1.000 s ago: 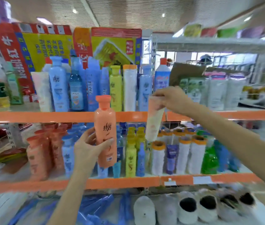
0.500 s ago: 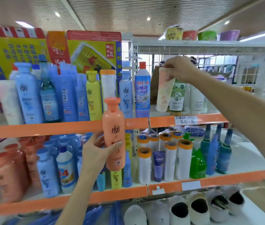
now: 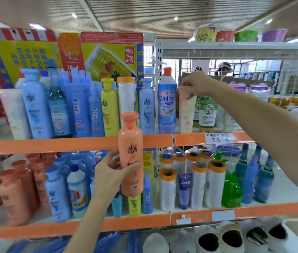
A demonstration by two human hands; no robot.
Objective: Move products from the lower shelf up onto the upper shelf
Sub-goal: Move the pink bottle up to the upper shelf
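My left hand (image 3: pixel 110 175) grips an orange shampoo bottle (image 3: pixel 131 154) upright in front of the upper shelf's orange edge (image 3: pixel 53 145), its base level with the lower shelf's products. My right hand (image 3: pixel 196 84) pinches the top of a pale pink tube (image 3: pixel 186 114) that stands on the upper shelf, to the right of a blue-and-white cleaner bottle (image 3: pixel 166 101) and left of a green-labelled tube (image 3: pixel 206 110). The lower shelf (image 3: pixel 254 209) holds orange and blue bottles at left and several white rolls with orange caps (image 3: pixel 198 185) in the middle.
Blue, yellow and white bottles fill the upper shelf's left half, with cardboard boxes (image 3: pixel 108 55) behind them. Green and blue bottles (image 3: pixel 248 179) stand at the lower shelf's right. Slippers (image 3: pixel 232 238) lie below. A white wire rack (image 3: pixel 235 52) with bowls on top rises at upper right.
My right hand has brought the pink tube up from the lower shelf and set it down on the upper shelf. The orange bottle in my left hand has risen slightly.
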